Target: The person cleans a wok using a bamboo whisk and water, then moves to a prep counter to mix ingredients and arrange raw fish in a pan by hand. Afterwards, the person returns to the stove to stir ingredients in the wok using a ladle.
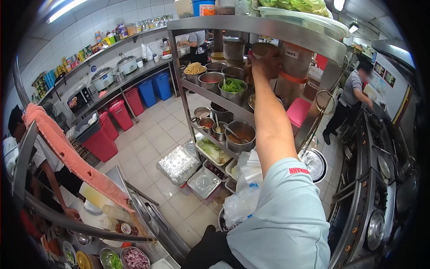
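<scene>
My right arm reaches up to the top inner shelf of a steel rack (pixel 210 22). There my right hand (pixel 265 62) is closed round a dark round container (pixel 264 48), whose details are shadowed. To its right stands a clear tub marked "Spices" (pixel 295 58). Left of it are a tall lidded steel pot (pixel 234 48) and a steel bowl of green pods (pixel 232 85), with a bowl of yellow strips (pixel 195 68) farther left. My left hand is out of the frame.
A co-worker (pixel 354 89) stands by the stoves at right. Another person (pixel 197 45) is behind the rack, and one more (pixel 49 170) works at the left counter. A pink towel (pixel 71 152) hangs on a rail. Foil-covered boxes (pixel 179 163) sit on the floor.
</scene>
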Available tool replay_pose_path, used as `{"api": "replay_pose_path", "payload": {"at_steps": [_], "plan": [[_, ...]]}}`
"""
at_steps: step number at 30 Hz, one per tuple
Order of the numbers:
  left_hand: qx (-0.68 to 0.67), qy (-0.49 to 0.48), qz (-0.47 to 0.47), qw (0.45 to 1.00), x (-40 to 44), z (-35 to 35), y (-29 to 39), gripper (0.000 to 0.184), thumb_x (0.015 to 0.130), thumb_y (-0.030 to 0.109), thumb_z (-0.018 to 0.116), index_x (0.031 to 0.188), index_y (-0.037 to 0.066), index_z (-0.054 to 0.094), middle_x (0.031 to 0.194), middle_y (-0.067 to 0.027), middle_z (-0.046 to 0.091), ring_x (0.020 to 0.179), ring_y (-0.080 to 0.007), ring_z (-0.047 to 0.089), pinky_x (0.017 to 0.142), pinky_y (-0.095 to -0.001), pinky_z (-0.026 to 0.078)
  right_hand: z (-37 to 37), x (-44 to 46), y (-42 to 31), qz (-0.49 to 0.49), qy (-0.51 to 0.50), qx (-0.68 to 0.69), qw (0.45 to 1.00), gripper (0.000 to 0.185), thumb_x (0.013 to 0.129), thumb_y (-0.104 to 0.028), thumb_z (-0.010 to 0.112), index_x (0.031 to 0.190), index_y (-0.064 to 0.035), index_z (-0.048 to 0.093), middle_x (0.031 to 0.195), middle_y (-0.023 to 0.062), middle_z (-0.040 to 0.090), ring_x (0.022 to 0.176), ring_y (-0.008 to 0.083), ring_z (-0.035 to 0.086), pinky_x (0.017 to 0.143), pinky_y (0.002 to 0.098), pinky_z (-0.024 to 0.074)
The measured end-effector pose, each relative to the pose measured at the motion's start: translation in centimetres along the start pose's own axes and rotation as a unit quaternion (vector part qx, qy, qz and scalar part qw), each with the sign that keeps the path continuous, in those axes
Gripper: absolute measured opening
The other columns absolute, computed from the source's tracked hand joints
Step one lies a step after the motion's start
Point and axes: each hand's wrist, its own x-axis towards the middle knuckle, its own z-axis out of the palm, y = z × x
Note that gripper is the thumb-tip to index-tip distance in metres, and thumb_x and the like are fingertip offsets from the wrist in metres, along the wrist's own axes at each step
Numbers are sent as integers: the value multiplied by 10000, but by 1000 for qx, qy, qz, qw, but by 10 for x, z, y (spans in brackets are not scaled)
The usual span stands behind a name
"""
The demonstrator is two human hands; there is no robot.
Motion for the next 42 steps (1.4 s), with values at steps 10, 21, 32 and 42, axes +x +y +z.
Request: {"api": "replay_pose_path", "payload": {"at_steps": [10, 21, 32, 42], "plan": [[-82, -8, -7, 997, 18, 3, -11, 258, 1007, 210, 564, 1193, 31, 562, 1054, -114, 619, 865, -217, 601, 734, -340, 529, 21, 19, -5, -25, 91, 251, 964, 863, 644, -509, 922, 1310, -116, 539, 1341, 207, 557, 1226, 436, 554, 1037, 550, 452], [-192, -279, -39, 940, -43, -28, 16, 173, 1069, 239, 571, 1144, 84, 566, 1018, -97, 677, 844, -195, 688, 783, -347, 568, -106, -250, -61, -85, -516, 590, 615, 635, 851, -298, 883, 1255, -94, 437, 1183, 70, 576, 1058, 185, 608, 876, 339, 515], [-473, -513, -423, 578, -70, -130, 39, 800, 987, 742, 417, 1592, 224, 355, 1522, -147, 503, 1358, -406, 528, 1003, -705, 487, -315, -588, -1, -279, -851, 421, 142, 896, 621, -270, 1017, 1257, -109, 405, 1560, 235, 373, 1467, 314, 364, 1210, 426, 302], [-80, -371, 48, 924, -58, -210, -4, 789, 1044, 449, 598, 1641, 137, 189, 1525, -159, 440, 1467, -291, 387, 1188, -473, 343, -346, -675, 64, -234, -920, 217, 228, 1025, 945, -456, 714, 1667, -87, 87, 1620, 268, 256, 1471, 383, 328, 1196, 445, 314]]}}
